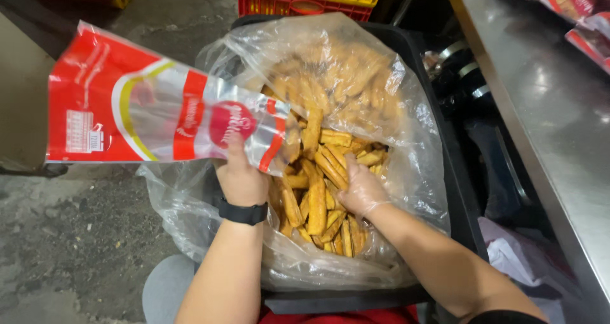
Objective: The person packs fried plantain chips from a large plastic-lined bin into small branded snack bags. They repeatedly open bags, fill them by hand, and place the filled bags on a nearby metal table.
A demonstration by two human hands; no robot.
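Concrete floor, steel counter to our right. Our left hand pinches the red-and-white pouch by its mouth over the clear liner; our gloved right hand closes on fried sticks. Pouch mouth sags: sticks could miss and drop.

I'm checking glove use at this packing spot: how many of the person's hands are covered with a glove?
1. The right hand, in a thin clear plastic glove, rests on the golden fried sticks. The left hand, bare with a black wristband, holds the red-and-clear printed plastic bag.
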